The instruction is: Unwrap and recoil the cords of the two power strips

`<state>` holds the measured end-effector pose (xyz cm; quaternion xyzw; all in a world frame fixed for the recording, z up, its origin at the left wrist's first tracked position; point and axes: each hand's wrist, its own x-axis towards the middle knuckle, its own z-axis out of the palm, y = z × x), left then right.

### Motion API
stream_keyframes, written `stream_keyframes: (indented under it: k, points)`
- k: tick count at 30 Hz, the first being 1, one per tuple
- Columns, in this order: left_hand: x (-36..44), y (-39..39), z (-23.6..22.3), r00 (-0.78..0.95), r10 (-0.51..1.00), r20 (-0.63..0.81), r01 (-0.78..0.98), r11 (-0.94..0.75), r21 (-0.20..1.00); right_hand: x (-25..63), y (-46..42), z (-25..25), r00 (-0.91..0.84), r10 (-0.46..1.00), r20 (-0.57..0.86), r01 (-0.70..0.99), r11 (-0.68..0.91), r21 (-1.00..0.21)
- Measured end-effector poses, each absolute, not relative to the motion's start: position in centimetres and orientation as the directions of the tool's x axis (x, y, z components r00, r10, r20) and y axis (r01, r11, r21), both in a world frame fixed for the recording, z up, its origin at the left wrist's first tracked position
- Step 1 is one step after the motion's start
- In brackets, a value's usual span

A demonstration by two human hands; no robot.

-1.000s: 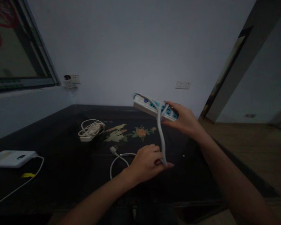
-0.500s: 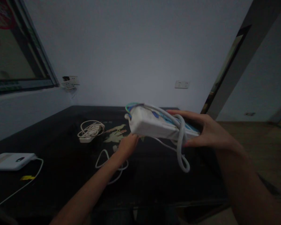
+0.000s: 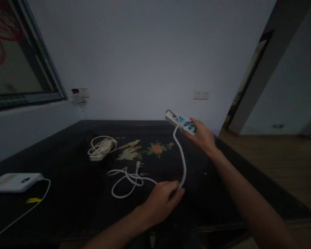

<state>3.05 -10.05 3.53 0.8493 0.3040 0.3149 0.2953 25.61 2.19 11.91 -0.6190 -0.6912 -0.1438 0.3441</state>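
Observation:
Gripped at its right end by my right hand [image 3: 202, 136], a white power strip [image 3: 182, 123] with blue sockets is held up over the far right of the black table. Its white cord [image 3: 182, 157] crosses over the strip and hangs down to my left hand [image 3: 164, 200], whose fingers are closed around it near the table's front. From that hand the cord runs on to loose loops on the tabletop, where the plug [image 3: 138, 166] lies. Colored wires show at the strip's left end.
Left of the painted flowers, a second power strip [image 3: 100, 154] lies under its coiled cord. A white power bank [image 3: 15, 181] with a cable and a yellow tag [image 3: 33, 200] sits at the table's left. Wall sockets [image 3: 201, 95] are behind.
My right hand has moved the strip farther away, and the strip has turned so its sockets show. My left hand has come nearer and to the right, drawing the cord out from the strip.

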Motion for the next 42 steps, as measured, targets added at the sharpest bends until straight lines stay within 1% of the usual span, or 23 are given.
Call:
stream_keyframes:
  k: [2,4,5,6,8,9,10,11,13,15,17,20,22,23,25,27,29,31,33,35,37,40,42]
  points:
    - [2.2,-9.5,4.9,0.481,0.813,0.328,0.210,-0.470,0.857,26.8,1.7,11.3,-0.023,0.805,0.593,0.975,0.149,-0.164]
    - [0.7,-7.9,6.3,0.296,0.893,0.339,0.057,-0.371,0.927,28.1,0.4,11.3,-0.106,0.875,0.472,0.972,0.191,-0.136]
    - [-0.2,-6.8,6.9,0.213,0.907,0.362,0.014,-0.374,0.927,28.8,-0.5,11.4,-0.172,0.909,0.378,0.957,0.246,-0.155]
    - [-1.0,-5.6,7.4,0.123,0.908,0.401,0.022,-0.406,0.913,29.3,-1.6,11.6,-0.256,0.929,0.266,0.926,0.315,-0.209]
    - [-2.4,-2.9,8.0,-0.008,0.863,0.506,0.168,-0.498,0.851,30.0,-4.0,12.1,-0.422,0.906,0.039,0.831,0.403,-0.384]
    - [-2.8,-1.6,7.9,-0.027,0.836,0.548,0.287,-0.519,0.805,30.2,-5.1,12.4,-0.489,0.872,-0.026,0.774,0.420,-0.475]
    - [-3.1,-0.5,7.7,-0.029,0.812,0.583,0.398,-0.526,0.752,30.3,-6.0,12.6,-0.546,0.837,-0.047,0.709,0.431,-0.558]
    - [-3.1,0.3,7.4,-0.011,0.800,0.599,0.490,-0.518,0.701,30.2,-6.8,12.8,-0.583,0.812,-0.022,0.641,0.442,-0.628]
    - [-2.7,1.3,6.2,0.062,0.812,0.580,0.632,-0.482,0.607,29.5,-7.5,13.1,-0.594,0.796,0.120,0.499,0.481,-0.721]
    - [-1.7,1.2,4.9,0.173,0.851,0.496,0.721,-0.452,0.525,28.3,-7.3,13.2,-0.515,0.805,0.294,0.397,0.528,-0.751]
    - [-0.6,0.4,3.8,0.266,0.884,0.385,0.765,-0.436,0.473,26.6,-6.5,13.2,-0.392,0.823,0.412,0.352,0.548,-0.759]
    - [0.7,-1.6,3.0,0.354,0.892,0.280,0.771,-0.448,0.452,23.7,-4.5,12.7,-0.190,0.851,0.490,0.345,0.525,-0.778]
    - [1.1,-2.9,3.0,0.437,0.857,0.274,0.725,-0.515,0.458,22.2,-3.0,11.8,-0.068,0.851,0.520,0.384,0.504,-0.774]
    - [1.0,-3.4,3.2,0.473,0.836,0.278,0.698,-0.549,0.461,21.6,-2.3,11.2,-0.019,0.842,0.539,0.430,0.494,-0.756]
    - [0.5,-4.2,3.6,0.496,0.818,0.290,0.683,-0.574,0.452,20.9,-1.2,9.7,0.036,0.812,0.583,0.572,0.462,-0.678]
    - [-0.3,-4.5,4.1,0.447,0.839,0.310,0.718,-0.543,0.434,20.7,-0.6,8.5,0.041,0.788,0.615,0.725,0.400,-0.561]
    - [-1.3,-4.3,4.5,0.383,0.854,0.351,0.738,-0.512,0.439,20.7,-0.7,7.8,0.022,0.785,0.619,0.841,0.320,-0.436]
    - [-2.0,-4.0,4.5,0.341,0.854,0.393,0.711,-0.508,0.487,20.9,-1.2,7.7,-0.004,0.788,0.615,0.911,0.256,-0.323]
    - [-2.3,-3.6,4.4,0.291,0.847,0.444,0.643,-0.517,0.565,21.0,-1.9,8.0,-0.042,0.780,0.624,0.938,0.247,-0.245]
    - [-2.2,-3.3,4.0,0.192,0.836,0.514,0.553,-0.525,0.647,21.0,-2.6,8.5,-0.088,0.759,0.645,0.935,0.286,-0.209]
    - [-1.9,-3.1,3.7,0.068,0.807,0.587,0.468,-0.545,0.695,20.9,-3.3,9.1,-0.109,0.731,0.673,0.930,0.314,-0.191]
    - [-2.1,-2.6,3.6,-0.061,0.754,0.655,0.424,-0.574,0.700,21.0,-4.2,10.0,-0.093,0.697,0.711,0.941,0.295,-0.166]
    - [-2.8,-2.4,4.1,-0.120,0.704,0.700,0.491,-0.571,0.658,21.2,-4.6,10.6,-0.061,0.680,0.731,0.950,0.264,-0.167]
